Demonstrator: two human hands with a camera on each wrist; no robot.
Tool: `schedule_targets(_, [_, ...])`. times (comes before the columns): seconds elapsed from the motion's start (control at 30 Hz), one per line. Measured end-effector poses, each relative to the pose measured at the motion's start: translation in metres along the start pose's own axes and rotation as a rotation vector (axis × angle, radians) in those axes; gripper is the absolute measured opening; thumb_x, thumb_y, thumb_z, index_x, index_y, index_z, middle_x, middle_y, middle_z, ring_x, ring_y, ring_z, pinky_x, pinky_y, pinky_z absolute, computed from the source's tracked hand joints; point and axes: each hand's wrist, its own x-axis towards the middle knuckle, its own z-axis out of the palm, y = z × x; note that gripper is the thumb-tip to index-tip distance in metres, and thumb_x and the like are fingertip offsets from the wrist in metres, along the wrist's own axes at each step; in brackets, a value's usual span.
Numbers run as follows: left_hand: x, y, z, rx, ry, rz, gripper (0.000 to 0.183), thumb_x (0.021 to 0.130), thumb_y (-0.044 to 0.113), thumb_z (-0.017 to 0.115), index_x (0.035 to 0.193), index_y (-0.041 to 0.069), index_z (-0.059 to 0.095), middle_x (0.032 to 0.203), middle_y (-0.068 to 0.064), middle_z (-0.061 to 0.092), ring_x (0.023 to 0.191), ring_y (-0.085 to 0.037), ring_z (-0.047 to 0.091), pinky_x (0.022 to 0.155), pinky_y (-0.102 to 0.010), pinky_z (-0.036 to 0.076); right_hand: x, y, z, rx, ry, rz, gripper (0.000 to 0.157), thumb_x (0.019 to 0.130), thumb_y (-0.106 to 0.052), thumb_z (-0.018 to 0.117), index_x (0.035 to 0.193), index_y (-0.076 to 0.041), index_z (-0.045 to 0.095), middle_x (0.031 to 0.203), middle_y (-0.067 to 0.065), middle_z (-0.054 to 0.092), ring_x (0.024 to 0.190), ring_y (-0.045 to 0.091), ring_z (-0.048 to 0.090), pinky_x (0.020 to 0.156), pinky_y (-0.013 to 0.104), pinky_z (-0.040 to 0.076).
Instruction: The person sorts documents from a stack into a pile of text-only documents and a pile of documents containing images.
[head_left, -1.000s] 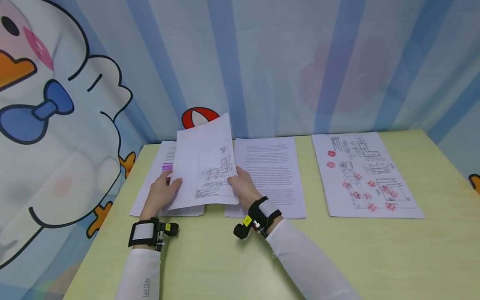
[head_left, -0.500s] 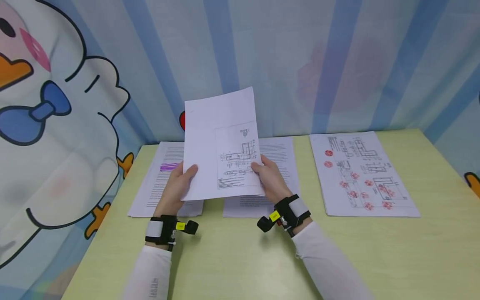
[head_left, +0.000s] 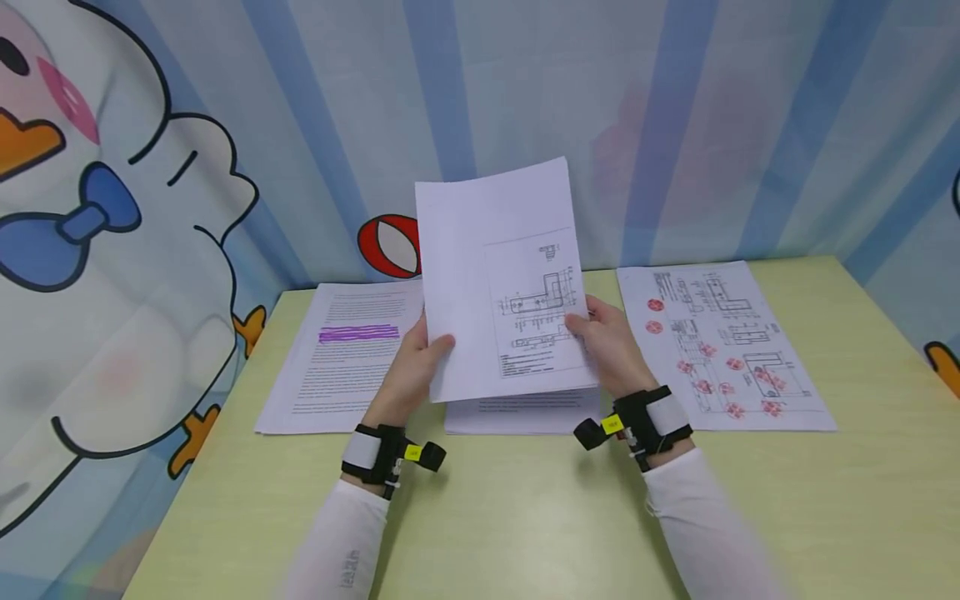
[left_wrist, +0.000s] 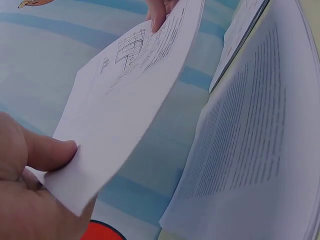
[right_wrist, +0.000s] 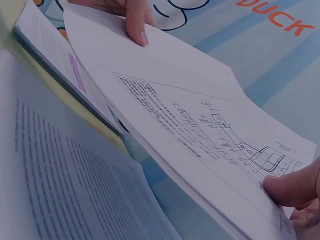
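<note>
Both hands hold up a sheet of paper (head_left: 465, 267) printed with a technical drawing; whether it is one sheet or several I cannot tell. My left hand (head_left: 411, 367) pinches its left edge, thumb on the printed face. On the opposite edge my right hand (head_left: 611, 346) grips it, the thumb over the drawing. Below the raised paper lies the middle stack of text pages (head_left: 525, 417), mostly hidden in the head view. In the left wrist view the paper (left_wrist: 115, 120) hangs clear of that text stack (left_wrist: 240, 135). The right wrist view shows my right thumb pressing the paper (right_wrist: 165, 65).
On the left of the yellowish table (head_left: 510, 517) lies a text stack (head_left: 341, 375) with a purple highlighted band. A stack of drawings with red stamp marks (head_left: 720, 350) lies on the right. A striped cartoon curtain (head_left: 517, 83) hangs behind the table.
Both hands have lifted the paper and carried it rightward from over the left stack to above the middle one. The left stack's purple band is now uncovered.
</note>
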Motion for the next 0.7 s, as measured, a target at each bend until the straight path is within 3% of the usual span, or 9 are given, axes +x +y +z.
schedule_targets(0.1, [0.004,0.002,0.014,-0.013,-0.049,0.019,0.047,0.104,0.001,0.038,0.149,0.014,0.032,0.138,-0.005,0.045,0.118,-0.023,0.045,0.101,-0.045,0.033,-0.001,-0.004,-0.017,-0.045,0.033,-0.029,0.037,0.103,-0.011,0.047,0.140,-0.004,0.048,0.115,0.017,0.063,0.091,0.022,0.067,0.066,0.024,0.055])
schedule_targets(0.23, [0.009,0.004,0.033,0.035,-0.085,0.021,0.043,0.104,0.003,0.041,0.146,0.012,0.036,0.129,-0.007,0.054,0.108,-0.022,0.053,0.093,-0.039,0.041,-0.007,-0.009,-0.041,-0.108,0.093,-0.041,0.038,0.104,-0.018,0.049,0.138,-0.002,0.050,0.109,0.012,0.066,0.086,0.017,0.068,0.063,0.021,0.055])
schedule_targets(0.47, [0.021,0.001,0.067,0.089,-0.085,-0.023,0.036,0.102,0.010,0.051,0.137,0.008,0.045,0.108,-0.010,0.066,0.092,-0.020,0.065,0.071,-0.027,0.053,-0.016,-0.014,-0.082,-0.198,0.180,-0.047,0.044,0.103,-0.030,0.052,0.138,-0.003,0.051,0.098,-0.004,0.069,0.082,0.011,0.068,0.060,0.021,0.054])
schedule_targets(0.7, [0.029,-0.001,0.100,0.098,-0.083,-0.052,0.041,0.099,0.007,0.056,0.140,0.006,0.047,0.111,-0.012,0.067,0.087,-0.020,0.067,0.070,-0.034,0.057,-0.021,-0.013,-0.123,-0.306,0.250,-0.008,0.055,0.101,-0.039,0.052,0.143,-0.004,0.046,0.097,-0.008,0.067,0.080,0.009,0.067,0.059,0.021,0.054])
